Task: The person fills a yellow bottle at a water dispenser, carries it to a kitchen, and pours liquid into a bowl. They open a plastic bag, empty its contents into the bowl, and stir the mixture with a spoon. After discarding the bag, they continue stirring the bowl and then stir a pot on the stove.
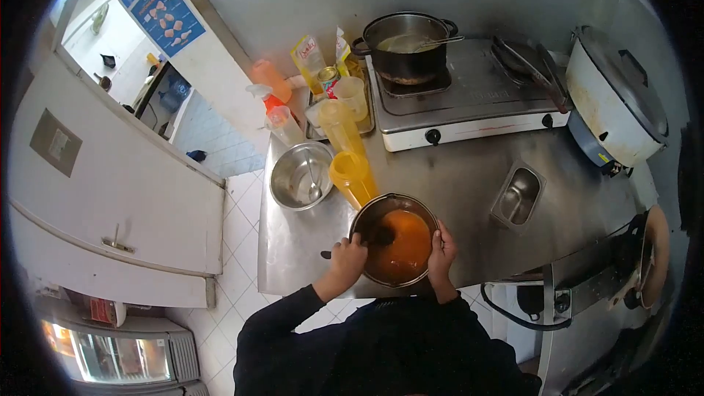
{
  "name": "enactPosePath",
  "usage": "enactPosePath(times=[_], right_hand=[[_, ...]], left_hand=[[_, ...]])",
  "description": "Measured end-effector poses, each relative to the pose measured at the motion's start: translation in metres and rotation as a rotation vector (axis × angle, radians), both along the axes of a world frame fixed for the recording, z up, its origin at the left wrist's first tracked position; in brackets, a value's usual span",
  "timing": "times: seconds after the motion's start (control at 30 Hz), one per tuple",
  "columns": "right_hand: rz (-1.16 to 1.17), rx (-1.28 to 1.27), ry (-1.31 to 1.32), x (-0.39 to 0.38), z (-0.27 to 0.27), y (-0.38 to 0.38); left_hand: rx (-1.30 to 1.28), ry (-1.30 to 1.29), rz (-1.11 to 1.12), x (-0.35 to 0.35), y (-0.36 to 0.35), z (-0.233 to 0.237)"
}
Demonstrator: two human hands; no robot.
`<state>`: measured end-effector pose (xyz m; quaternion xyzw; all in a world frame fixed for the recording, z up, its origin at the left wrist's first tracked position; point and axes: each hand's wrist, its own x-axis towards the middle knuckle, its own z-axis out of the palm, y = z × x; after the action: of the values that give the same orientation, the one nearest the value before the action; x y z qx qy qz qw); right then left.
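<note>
Near the front edge of the steel table is a round metal pot [358, 221] holding orange liquid [405, 248]. My left hand [347, 258] is closed at the pot's left rim around a black ladle [382, 235]. The ladle's handle end sticks out left of the fist, and its rounded dark head dips into the liquid. My right hand [441, 254] grips the pot's right side, thumb near the rim and the other fingers partly hidden. Just beyond the pot lies a yellow plastic container [353, 178], close to the rim.
A steel bowl [290, 177] with a spoon stands left. Behind are a clear yellowish jug [339, 123], spray bottles and packets on a tray. A black pot [408, 62] sits on the gas stove [469, 114]. A small steel pan [518, 196] and a large white cooker [614, 99] are right.
</note>
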<state>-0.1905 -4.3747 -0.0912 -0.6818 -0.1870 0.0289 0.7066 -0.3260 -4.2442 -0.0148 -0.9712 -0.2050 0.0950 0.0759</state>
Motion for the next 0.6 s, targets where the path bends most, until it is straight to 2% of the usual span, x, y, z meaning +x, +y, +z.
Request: enactPosePath(times=[0.07, 0.17, 0.27, 0.33, 0.37, 0.5, 0.6], right_hand=[[0.014, -0.009, -0.007, -0.001, 0.001, 0.002], [0.045, -0.036, -0.05, 0.001, 0.012, 0.003], [0.104, -0.033, -0.034, 0.001, 0.008, 0.004], [0.144, -0.014, 0.011, 0.0, 0.01, 0.004], [0.135, -0.023, 0.023, 0.0, 0.011, 0.004], [0.116, -0.108, 0.077, -0.004, 0.022, 0.007], [0.146, -0.095, -0.002, -0.005, 0.029, 0.009]], left_hand=[[-0.011, 0.059, 0.01, -0.009, -0.001, 0.006], [-0.16, 0.066, -0.011, -0.016, 0.002, 0.01], [-0.258, 0.081, 0.075, -0.013, 0.016, 0.011], [-0.248, -0.193, -0.018, -0.009, 0.024, 0.015], [-0.238, -0.225, -0.014, -0.005, 0.027, 0.014], [-0.151, -0.22, 0.008, -0.002, 0.039, -0.002], [-0.064, -0.075, 0.055, -0.013, 0.034, -0.013]])
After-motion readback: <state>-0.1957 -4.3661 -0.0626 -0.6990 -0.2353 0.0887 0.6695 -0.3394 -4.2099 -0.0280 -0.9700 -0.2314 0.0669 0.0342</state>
